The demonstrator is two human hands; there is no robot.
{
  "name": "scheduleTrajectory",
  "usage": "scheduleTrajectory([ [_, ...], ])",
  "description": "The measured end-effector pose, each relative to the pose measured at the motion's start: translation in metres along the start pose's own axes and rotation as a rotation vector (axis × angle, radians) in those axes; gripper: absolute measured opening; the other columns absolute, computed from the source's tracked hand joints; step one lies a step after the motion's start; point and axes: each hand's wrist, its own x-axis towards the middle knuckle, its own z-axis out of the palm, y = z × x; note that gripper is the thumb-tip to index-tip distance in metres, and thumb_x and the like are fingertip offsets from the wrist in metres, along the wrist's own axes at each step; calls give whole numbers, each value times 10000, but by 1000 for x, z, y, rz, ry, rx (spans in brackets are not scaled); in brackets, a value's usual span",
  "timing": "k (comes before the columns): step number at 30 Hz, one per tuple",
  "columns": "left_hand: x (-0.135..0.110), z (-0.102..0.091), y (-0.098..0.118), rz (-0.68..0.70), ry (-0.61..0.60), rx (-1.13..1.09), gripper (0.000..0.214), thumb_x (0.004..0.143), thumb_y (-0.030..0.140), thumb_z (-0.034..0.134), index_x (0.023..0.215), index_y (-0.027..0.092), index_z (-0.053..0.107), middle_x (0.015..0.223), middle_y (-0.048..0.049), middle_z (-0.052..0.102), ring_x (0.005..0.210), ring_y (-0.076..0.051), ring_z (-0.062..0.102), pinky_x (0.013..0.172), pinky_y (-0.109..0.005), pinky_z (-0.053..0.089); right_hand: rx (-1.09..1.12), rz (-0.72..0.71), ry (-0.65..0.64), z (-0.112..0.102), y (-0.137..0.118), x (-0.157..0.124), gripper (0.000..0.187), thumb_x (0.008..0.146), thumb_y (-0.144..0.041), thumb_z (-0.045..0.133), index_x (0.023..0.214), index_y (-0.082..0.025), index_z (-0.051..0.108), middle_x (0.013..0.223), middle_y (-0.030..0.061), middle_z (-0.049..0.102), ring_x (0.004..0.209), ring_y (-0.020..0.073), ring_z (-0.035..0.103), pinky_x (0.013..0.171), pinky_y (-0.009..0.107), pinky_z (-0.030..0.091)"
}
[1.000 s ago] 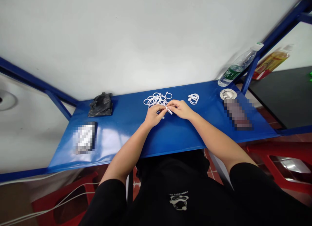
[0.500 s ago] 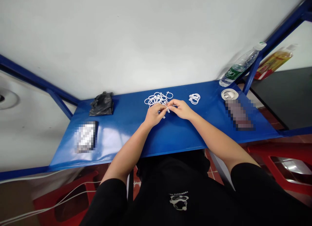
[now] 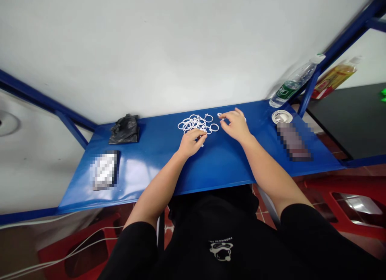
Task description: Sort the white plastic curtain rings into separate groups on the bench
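Note:
A heap of white plastic rings (image 3: pixel 193 122) lies on the blue table (image 3: pixel 211 163) near the wall. My left hand (image 3: pixel 191 141) rests just in front of the heap, fingers curled on a white ring at their tips. One loose ring (image 3: pixel 214 127) lies between my hands. My right hand (image 3: pixel 237 125) hovers to the right of the heap, thumb and forefinger pinching a small white ring (image 3: pixel 219 115), the other fingers spread. It covers the smaller group of rings that lies there.
A crumpled black bag (image 3: pixel 125 129) sits at the back left, a blurred flat object (image 3: pixel 105 170) at the front left. On the right are a white coil (image 3: pixel 282 117), a blurred object (image 3: pixel 292 141) and a water bottle (image 3: pixel 294 83) leaning on the blue frame.
My hands have come apart. The right hand has moved right and toward the wall with a ring, over the smaller group of rings. The left hand has stayed put.

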Motion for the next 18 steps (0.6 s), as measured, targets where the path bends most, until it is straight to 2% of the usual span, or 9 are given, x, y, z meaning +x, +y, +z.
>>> scheduleTrajectory([
  [3,0,0,1,-19,-34,12,190,1048,306,633,995,215,791,911,-43,799,814,-159,725,791,-317,584,-205,132,-35,-8,22,3,211,942,-324,633,892,-240,820,1003,94,823,1120,355,666,1254,717,234],
  [5,-1,0,0,-31,-40,20,193,1045,306,633,991,217,795,916,-45,802,824,-164,732,799,-322,588,-260,199,-57,-9,32,3,276,943,-401,657,807,-227,822,939,124,805,1111,389,640,1219,748,243],
  [8,-1,0,0,-34,-42,24,184,1039,296,639,981,217,795,925,-50,805,845,-171,742,810,-325,591,-261,213,-10,-4,35,1,368,964,-498,638,818,-228,841,989,152,787,1135,415,609,1186,761,268],
  [10,0,0,0,-35,-54,26,178,1039,295,643,984,219,795,927,-47,804,847,-171,743,814,-324,589,-257,177,41,2,29,-1,375,997,-504,599,925,-239,855,1090,148,783,1181,414,594,1206,760,247],
  [12,0,0,0,-38,-69,31,176,1039,298,643,991,224,796,918,-40,800,830,-167,736,807,-319,584,-258,114,24,10,18,-3,359,1036,-454,555,1093,-247,842,1213,133,775,1249,406,581,1245,760,196],
  [15,0,0,0,-41,-81,34,179,1040,301,640,996,221,794,914,-38,795,800,-158,720,788,-308,573,-245,0,-141,24,3,-5,414,1068,-366,492,1384,-254,734,1480,111,684,1442,419,493,1274,785,110],
  [18,-1,0,0,-40,-75,34,186,1042,306,637,984,213,788,903,-39,788,784,-155,708,775,-303,562,-227,-54,-296,33,-4,-5,496,1070,-304,448,1536,-272,617,1621,86,577,1567,433,380,1267,824,44],
])
